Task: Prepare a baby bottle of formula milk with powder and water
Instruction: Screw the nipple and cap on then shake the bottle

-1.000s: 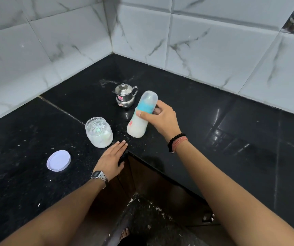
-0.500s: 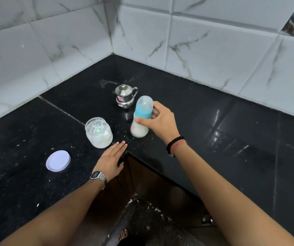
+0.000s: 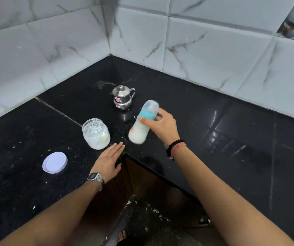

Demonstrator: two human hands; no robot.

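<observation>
While the right hand (image 3: pixel 162 128) holds the tilted baby bottle (image 3: pixel 141 125) in its grip above the tabletop (image 3: pixel 213 139), bare surface lies to its right. Left hand (image 3: pixel 109 159): flat at the inner edge, grip holding nothing, near the powder jar (image 3: pixel 96 134). Bottle outline blurred.

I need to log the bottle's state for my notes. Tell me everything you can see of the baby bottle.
The baby bottle is translucent plastic with a turquoise collar and a clear domed cap on top. White milk fills its lower body, which bears a small reddish mark. It tilts, top leaning up and right, blurred as if in motion, and seems held above the black counter. Only the right hand grips it, around the collar.
</observation>
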